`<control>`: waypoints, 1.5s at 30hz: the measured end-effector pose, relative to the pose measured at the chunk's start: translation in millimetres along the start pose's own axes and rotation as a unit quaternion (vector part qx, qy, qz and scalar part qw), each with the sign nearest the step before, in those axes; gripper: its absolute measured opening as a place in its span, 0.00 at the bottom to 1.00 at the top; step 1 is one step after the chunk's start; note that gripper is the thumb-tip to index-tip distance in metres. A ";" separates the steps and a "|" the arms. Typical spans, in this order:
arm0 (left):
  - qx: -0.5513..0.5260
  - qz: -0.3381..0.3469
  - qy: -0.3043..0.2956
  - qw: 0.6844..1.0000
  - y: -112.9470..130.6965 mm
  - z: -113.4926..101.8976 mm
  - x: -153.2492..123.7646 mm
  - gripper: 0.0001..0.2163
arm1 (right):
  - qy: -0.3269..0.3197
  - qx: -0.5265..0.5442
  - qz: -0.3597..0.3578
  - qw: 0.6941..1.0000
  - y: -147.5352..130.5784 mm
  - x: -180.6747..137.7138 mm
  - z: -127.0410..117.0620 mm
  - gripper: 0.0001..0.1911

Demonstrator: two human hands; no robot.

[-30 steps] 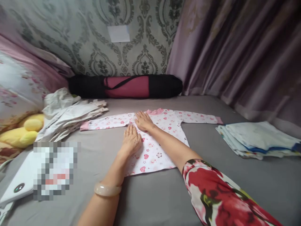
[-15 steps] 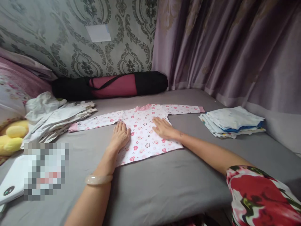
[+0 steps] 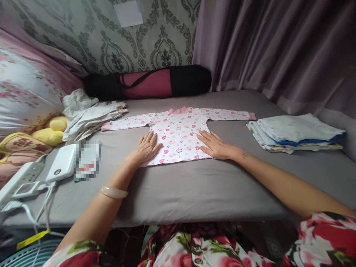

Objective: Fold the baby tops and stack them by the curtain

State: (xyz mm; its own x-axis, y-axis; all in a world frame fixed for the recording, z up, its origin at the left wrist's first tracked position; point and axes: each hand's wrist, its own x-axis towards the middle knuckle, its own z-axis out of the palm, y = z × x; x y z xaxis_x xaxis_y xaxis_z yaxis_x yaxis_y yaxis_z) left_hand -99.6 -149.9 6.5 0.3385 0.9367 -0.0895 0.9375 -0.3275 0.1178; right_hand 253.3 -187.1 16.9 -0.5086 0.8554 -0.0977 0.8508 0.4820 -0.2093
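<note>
A small long-sleeved shirt [image 3: 179, 135], white with pink hearts and flowers, lies spread flat with both sleeves stretched out sideways. Its collar and cuffs are pink, and the collar points away from me. My left hand [image 3: 148, 148] rests flat on the lower left side of the shirt, fingers extended. On the lower right side lies my right hand [image 3: 217, 145], palm down with the fingers spread. Neither hand grips the cloth. To the right of the shirt sits a stack of folded clothes [image 3: 297, 131]. Beyond the left cuff is a heap of pale clothes [image 3: 89, 116].
A black and maroon roll bag [image 3: 148, 83] lies along the wall. On the left are a yellow plush toy [image 3: 51, 131], a white power bank [image 3: 62, 163], a blurred packet [image 3: 87, 163] and a power strip [image 3: 23, 178] with cables. The grey bed's edge runs in front of me.
My right hand has slid toward the shirt's lower right edge, and my left hand has moved closer to the hem. The view has shifted, showing more of the near left side.
</note>
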 end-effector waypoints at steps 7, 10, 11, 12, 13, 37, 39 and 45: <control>-0.037 0.003 -0.030 0.999 -34.7 -17.7 -56.8 0.34 | 0.003 -0.009 -0.034 0.999 13.7 -41.1 5.0 0.30; -0.058 -0.004 -0.032 0.998 -47.1 -24.9 -70.7 0.34 | 0.009 -0.014 -0.024 1.000 14.7 -43.0 -3.3 0.29; -0.065 -0.002 -0.024 0.998 -46.0 -26.7 -70.8 0.33 | 0.009 -0.014 -0.018 1.000 11.1 -39.3 -7.6 0.28; -0.073 0.005 -0.010 0.997 -41.0 -28.1 -68.3 0.31 | 0.013 -0.013 -0.011 1.000 4.5 -33.0 -11.8 0.27; -0.079 0.014 0.009 0.997 -31.9 -28.8 -63.0 0.28 | 0.021 -0.012 -0.006 1.000 -5.1 -23.9 -15.3 0.26; -0.009 -0.055 0.000 0.998 35.0 2.6 -36.5 0.32 | 0.051 -0.025 0.128 0.990 -38.1 20.7 13.9 0.36; 0.000 -0.060 0.002 0.998 29.7 2.9 -40.8 0.32 | 0.058 -0.037 0.140 0.988 -26.9 13.0 14.2 0.37; 0.064 -0.031 0.048 0.996 28.4 -12.1 -31.0 0.25 | 0.078 -0.070 0.138 0.985 -22.3 16.8 10.7 0.36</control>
State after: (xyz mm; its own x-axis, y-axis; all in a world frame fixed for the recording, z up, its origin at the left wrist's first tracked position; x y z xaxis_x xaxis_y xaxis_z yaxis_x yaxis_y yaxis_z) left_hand -84.5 -186.8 24.6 0.2764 0.9610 0.0029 0.9610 -0.2764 -0.0118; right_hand 224.3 -185.5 9.5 -0.2388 0.9708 0.0206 0.9691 0.2396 -0.0592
